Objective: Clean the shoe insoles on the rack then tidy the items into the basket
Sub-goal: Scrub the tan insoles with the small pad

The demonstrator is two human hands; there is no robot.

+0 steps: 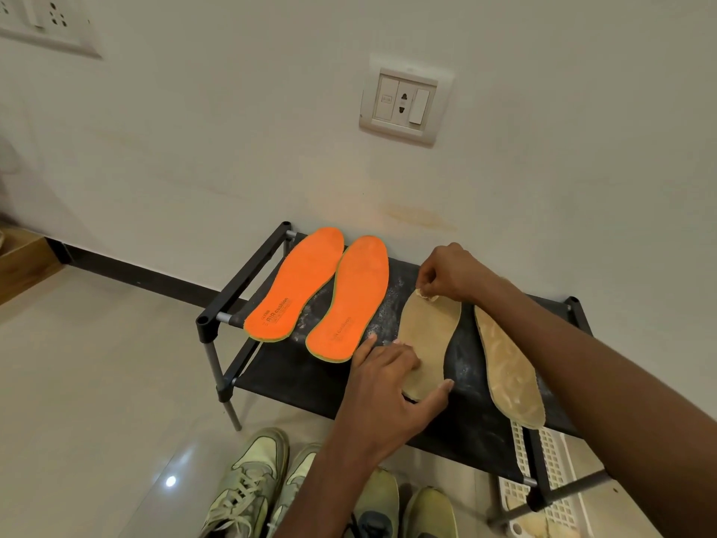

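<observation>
Far left on the floor there's a bit of a wooden box by the wall, and up high a switch panel. Then comes the small black shoe rack pushed against the wall, its fabric top dusted with white powder. On its left half sit two orange insoles side by side, printed side up, toes pointing at the wall; the second orange one just about touches the first.

Under the rack's front edge, on the tiles, two pairs of greenish sneakers are lined up.

The left hand lies flat with fingers spread, pressing down on the heel end of a tan insole in the middle of the rack, thumb out to the right past its edge. So it's holding it down, not grabbing it.

The right hand is at the toe end of that same insole, fingertips pinched on a small crumpled pale wad that rests on the tip. Can't tell if it's tissue or cloth.

A second tan insole lies just right of the first, partly under the right forearm, heel hanging over the front edge.

Below the rack's right end sits a white lattice basket. On the wall above is a socket plate.
</observation>
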